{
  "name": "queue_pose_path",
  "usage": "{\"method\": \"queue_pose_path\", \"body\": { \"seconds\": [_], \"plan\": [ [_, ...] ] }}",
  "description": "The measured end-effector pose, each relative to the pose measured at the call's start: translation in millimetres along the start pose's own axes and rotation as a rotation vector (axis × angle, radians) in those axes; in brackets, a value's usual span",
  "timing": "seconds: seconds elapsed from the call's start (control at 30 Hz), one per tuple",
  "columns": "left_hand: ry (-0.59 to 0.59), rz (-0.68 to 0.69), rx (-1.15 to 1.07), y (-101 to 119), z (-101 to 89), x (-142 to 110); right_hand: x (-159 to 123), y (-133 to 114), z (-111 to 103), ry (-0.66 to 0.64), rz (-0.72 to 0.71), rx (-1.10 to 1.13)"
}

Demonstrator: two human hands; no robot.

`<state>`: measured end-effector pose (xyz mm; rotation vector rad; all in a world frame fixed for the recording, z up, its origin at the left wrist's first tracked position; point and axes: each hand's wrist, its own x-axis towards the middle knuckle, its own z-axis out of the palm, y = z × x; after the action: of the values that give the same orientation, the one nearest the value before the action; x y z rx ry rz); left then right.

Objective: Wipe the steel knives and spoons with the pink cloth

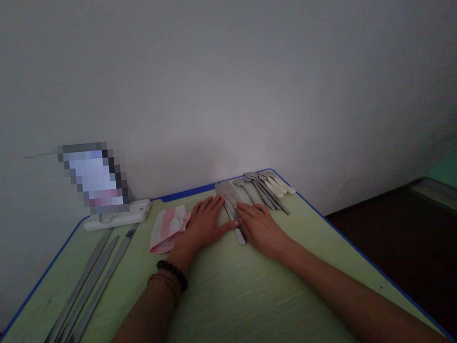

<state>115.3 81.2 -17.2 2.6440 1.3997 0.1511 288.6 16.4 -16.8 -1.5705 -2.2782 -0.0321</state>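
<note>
Between my hands lie several metal table knives (239, 234) side by side, handles toward me. My left hand (207, 224) rests with fingers stretched out, its fingertips and thumb against the left side of the knives. From the right, my right hand (263, 230) lies with its fingers extended along their other side; some of its fingers are partly hidden. Just left of my left hand sits a folded pink and white cloth (168, 225). Beyond my right hand are several metal spoons (268, 197) and a few pieces of white-handled cutlery (273, 187).
A blurred-out screen (97, 177) stands in a white holder (116, 216) at the back left. Long metal knives (89, 279) lie along the left side of the green, blue-edged table (240, 309). A grey wall (221, 86) rises behind it.
</note>
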Motion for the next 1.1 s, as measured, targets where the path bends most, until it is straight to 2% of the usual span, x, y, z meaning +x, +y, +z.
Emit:
{"method": "queue_pose_path", "body": {
  "seconds": [0.13, 0.37, 0.53, 0.8, 1.1],
  "plan": [
    [0.029, 0.001, 0.012, 2, 0.4, 2, 2, 6, -7, 0.061, 0.077, -0.059],
    [0.014, 0.022, 0.01, 7, 0.0, 6, 3, 12, -7, -0.046, 0.095, -0.053],
    [0.039, 0.02, 0.021, 8, 1.9, 8, 4, 13, -7, -0.041, 0.126, 0.019],
    [0.01, 0.058, -0.006, 6, 3.1, 8, 3, 20, -1, -0.018, 0.096, 0.065],
    [-0.02, 0.06, -0.015, 9, 0.6, 7, 3, 13, -5, -0.036, 0.107, 0.052]
  ]
}}
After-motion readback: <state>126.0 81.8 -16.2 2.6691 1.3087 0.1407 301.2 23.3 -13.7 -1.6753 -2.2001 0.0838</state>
